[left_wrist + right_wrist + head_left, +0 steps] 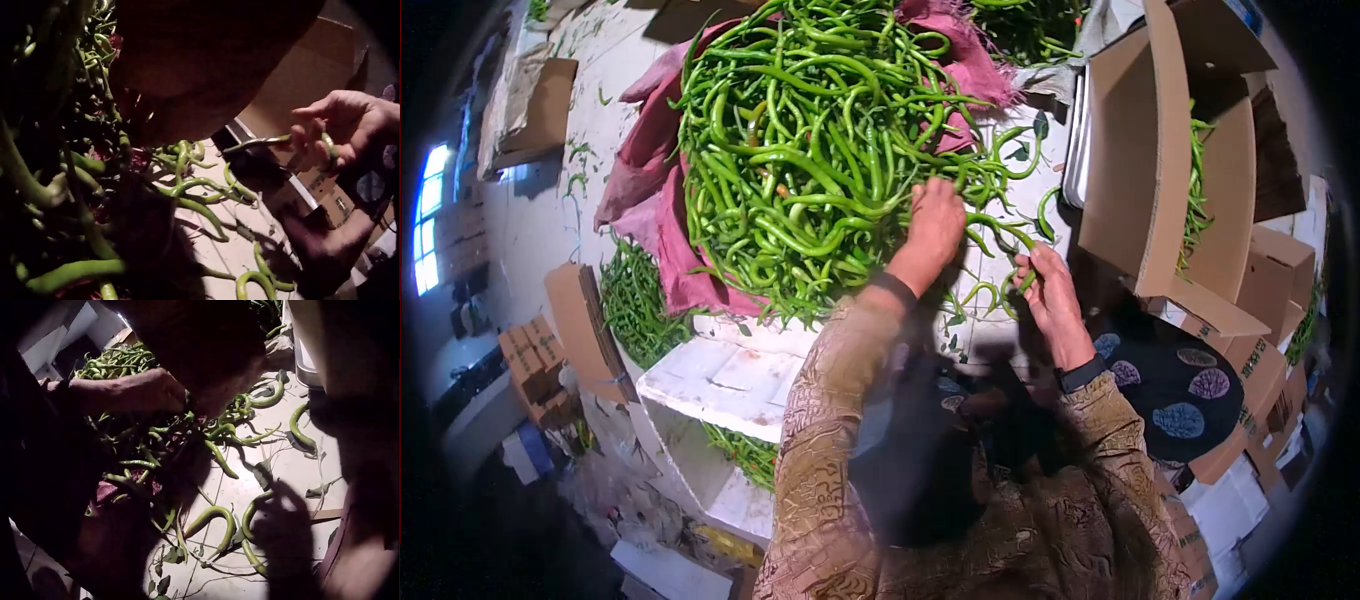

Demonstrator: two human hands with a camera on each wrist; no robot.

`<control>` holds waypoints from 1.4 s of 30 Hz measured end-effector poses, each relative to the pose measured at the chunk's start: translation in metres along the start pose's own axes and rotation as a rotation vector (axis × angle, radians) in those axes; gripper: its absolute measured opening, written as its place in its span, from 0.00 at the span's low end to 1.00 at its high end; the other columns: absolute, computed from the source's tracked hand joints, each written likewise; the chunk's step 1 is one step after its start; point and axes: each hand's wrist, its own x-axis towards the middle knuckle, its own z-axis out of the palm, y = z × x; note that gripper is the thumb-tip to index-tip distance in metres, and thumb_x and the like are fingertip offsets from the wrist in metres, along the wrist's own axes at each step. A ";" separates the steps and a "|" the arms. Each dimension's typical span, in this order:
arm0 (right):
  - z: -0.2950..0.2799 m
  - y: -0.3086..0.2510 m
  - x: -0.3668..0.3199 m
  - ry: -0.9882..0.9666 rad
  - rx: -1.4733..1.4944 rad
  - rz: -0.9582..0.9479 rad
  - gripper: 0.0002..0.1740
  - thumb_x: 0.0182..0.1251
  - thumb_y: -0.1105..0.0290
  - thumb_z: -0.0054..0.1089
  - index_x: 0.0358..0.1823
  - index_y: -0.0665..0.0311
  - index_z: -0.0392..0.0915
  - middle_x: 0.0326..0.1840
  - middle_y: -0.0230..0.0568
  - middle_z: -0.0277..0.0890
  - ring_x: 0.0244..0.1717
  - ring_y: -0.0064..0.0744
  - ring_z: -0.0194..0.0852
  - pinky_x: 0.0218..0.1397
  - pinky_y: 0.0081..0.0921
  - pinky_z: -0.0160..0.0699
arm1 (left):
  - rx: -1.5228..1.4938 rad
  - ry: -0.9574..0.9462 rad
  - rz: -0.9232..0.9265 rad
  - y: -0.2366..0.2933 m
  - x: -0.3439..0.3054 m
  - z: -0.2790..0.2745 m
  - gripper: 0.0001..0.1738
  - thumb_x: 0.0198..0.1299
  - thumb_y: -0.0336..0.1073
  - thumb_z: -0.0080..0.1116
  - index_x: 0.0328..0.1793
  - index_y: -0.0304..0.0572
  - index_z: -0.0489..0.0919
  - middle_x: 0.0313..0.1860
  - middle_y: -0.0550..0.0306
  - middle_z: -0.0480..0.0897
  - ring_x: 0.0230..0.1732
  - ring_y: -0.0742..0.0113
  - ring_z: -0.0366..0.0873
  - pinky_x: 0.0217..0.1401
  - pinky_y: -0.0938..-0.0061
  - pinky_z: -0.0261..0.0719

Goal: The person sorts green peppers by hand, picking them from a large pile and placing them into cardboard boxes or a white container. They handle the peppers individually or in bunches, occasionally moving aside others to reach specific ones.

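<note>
A big heap of long green chili peppers (800, 170) lies on a pink cloth (640, 190). My left hand (937, 220) is at the heap's right edge, fingers bent down among the peppers; I cannot tell whether they grip one. In the right wrist view the left hand (144, 385) reaches across, its fingertips in shadow. To the right of the heap, my right hand (1052, 295) holds a green chili pepper (256, 144) in curled fingers, one end sticking out in the left wrist view. Loose chili peppers (215, 522) and leaves lie below on the white surface (206, 562).
An open cardboard box (1125, 160) with green peppers inside stands at the right. A white foam box (720, 385) is at the front left, with more peppers below its top. Folded cardboard (585, 325) leans farther left. A dark round patterned seat (1180, 400) is at the right.
</note>
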 end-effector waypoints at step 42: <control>0.143 -0.063 -0.095 -0.503 -0.423 -0.234 0.27 0.61 0.65 0.64 0.60 0.69 0.69 0.49 0.35 0.75 0.49 0.23 0.71 0.53 0.18 0.69 | -1.300 -0.389 -0.138 -0.009 -0.119 -0.158 0.19 0.69 0.46 0.47 0.41 0.37 0.80 0.26 0.60 0.82 0.26 0.70 0.79 0.31 0.72 0.78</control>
